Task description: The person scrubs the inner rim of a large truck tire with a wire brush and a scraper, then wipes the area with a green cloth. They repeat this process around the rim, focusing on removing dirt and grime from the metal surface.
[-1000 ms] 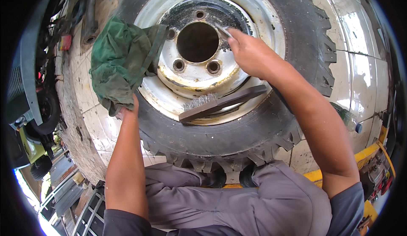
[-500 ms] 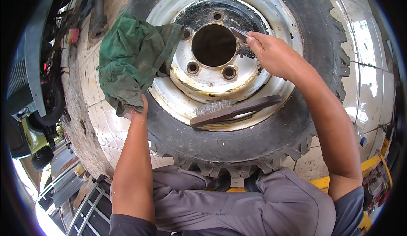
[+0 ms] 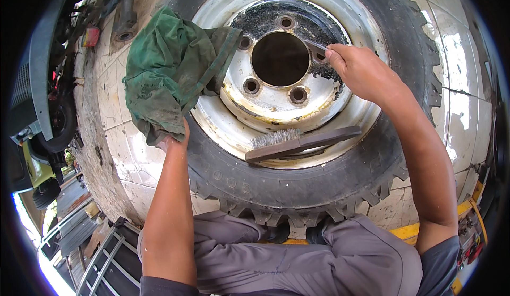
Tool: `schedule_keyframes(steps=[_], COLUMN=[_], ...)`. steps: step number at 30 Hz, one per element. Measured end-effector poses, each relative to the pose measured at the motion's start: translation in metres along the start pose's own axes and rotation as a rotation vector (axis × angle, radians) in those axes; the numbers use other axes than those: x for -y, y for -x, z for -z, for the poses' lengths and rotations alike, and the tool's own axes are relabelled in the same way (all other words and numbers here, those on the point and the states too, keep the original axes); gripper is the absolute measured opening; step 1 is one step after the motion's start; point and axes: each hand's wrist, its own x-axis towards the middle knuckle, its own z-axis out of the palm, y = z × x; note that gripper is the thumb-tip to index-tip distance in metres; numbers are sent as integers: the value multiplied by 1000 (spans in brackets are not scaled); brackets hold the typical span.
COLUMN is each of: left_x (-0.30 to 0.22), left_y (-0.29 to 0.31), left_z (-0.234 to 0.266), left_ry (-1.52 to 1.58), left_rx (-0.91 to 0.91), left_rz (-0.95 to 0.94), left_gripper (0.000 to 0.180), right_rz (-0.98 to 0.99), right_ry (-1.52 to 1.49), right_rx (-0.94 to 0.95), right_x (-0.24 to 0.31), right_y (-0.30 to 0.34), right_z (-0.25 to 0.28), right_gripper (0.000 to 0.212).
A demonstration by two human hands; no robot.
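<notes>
A large wheel lies flat before me, its white rim (image 3: pixel 212 131) rusty and stained, with black flaking paint on the far part of the disc. My right hand (image 3: pixel 364 75) is closed round a thin flat metal scraper (image 3: pixel 316 46). The scraper's tip rests by the edge of the dark centre hole, near a bolt hole. At the left, my left hand (image 3: pixel 172 143) grips a crumpled, dirty green cloth (image 3: pixel 164 73); the cloth covers most of its fingers and overlaps the rim. A wire brush (image 3: pixel 303 144) with a dark handle lies across the near side of the rim.
The black, heavily lugged tyre (image 3: pixel 297 189) surrounds the rim, close to my knees. Dirty pale tiles (image 3: pixel 459 115) lie around it. A yellow metal frame (image 3: pixel 467 205) stands at the near right. Vehicle parts and a metal rack (image 3: pixel 109 264) line the left side.
The wheel, brush and right hand sit slightly farther right in the picture, as the view has shifted. The scraper stays near the centre hole's edge. Both grips are unchanged.
</notes>
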Motion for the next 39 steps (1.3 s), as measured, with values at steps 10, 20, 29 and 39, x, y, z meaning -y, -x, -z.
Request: schedule_keyframes(steps=[10, 20, 29, 39], left_x=[3, 3, 23, 11], left_y=[-4, -4, -2, -3], left_z=[-11, -16, -34, -30], left_ry=[-31, -54, -302, -170], left_rx=[-49, -73, -106, -86], left_rz=[-57, -87, -156, -97], left_gripper=[60, 60, 49, 51], right_rz=[130, 57, 97, 119], right_ry=[-43, -130, -78, -23], right_rx=[-88, -51, -37, 63], right_x=[5, 2, -1, 13], right_y=[-34, -20, -15, -53], right_z=[-12, -1, 2, 2], right_gripper=[38, 39, 38, 42])
